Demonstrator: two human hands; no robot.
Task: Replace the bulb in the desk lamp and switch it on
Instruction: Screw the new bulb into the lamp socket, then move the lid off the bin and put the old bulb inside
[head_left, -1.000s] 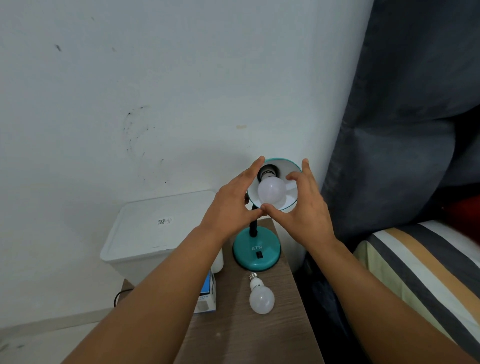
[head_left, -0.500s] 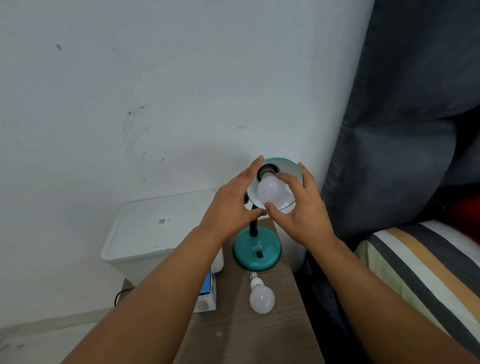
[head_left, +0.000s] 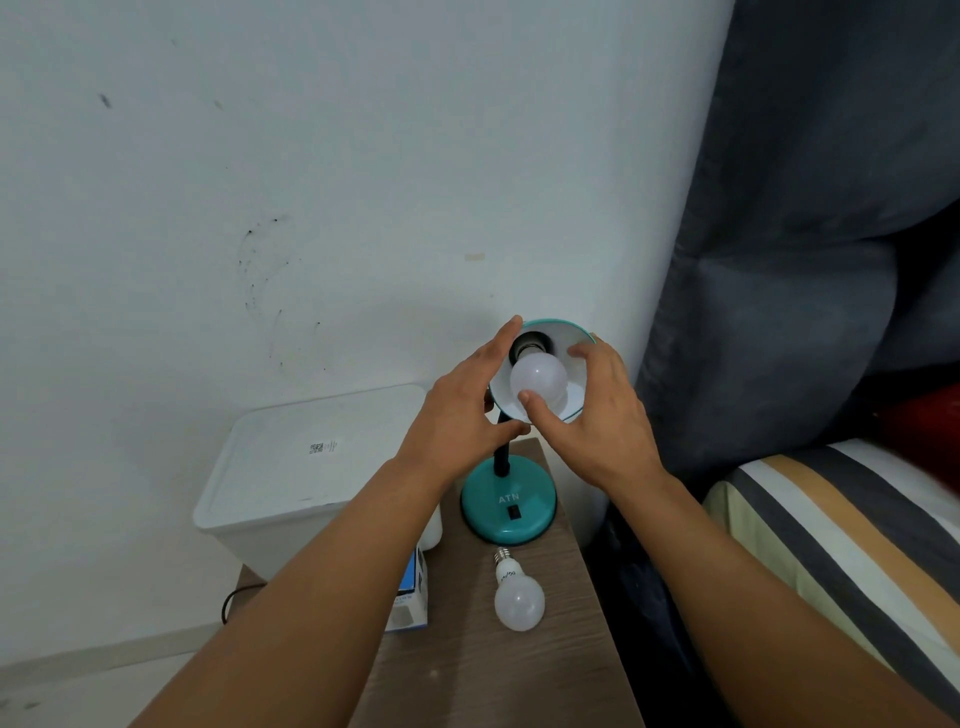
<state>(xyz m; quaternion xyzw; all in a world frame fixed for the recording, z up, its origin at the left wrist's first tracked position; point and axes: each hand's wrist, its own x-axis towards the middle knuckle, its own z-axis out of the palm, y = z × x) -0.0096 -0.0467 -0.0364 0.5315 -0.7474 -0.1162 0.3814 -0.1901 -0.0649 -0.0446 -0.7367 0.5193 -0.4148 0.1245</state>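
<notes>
A teal desk lamp stands on a narrow wooden bedside table (head_left: 519, 675), its round base (head_left: 506, 506) carrying a black switch (head_left: 514, 512). The shade (head_left: 571, 405) faces me with a white bulb (head_left: 537, 382) sitting in its socket. My left hand (head_left: 462, 410) holds the shade's left rim, thumb under it. My right hand (head_left: 597, 410) wraps the bulb, thumb on its lower front and fingers over its right side. A second white bulb (head_left: 518, 597) lies loose on the table in front of the base.
A white lidded plastic bin (head_left: 291, 467) stands left of the table against the wall. A blue and white carton (head_left: 413, 597) sits at the table's left edge. A grey headboard (head_left: 805, 260) and striped bedding (head_left: 831, 545) are close on the right.
My right hand has turned around the bulb: the thumb moved up onto the bulb's front and the fingers swung over its right side. The left hand stays on the shade.
</notes>
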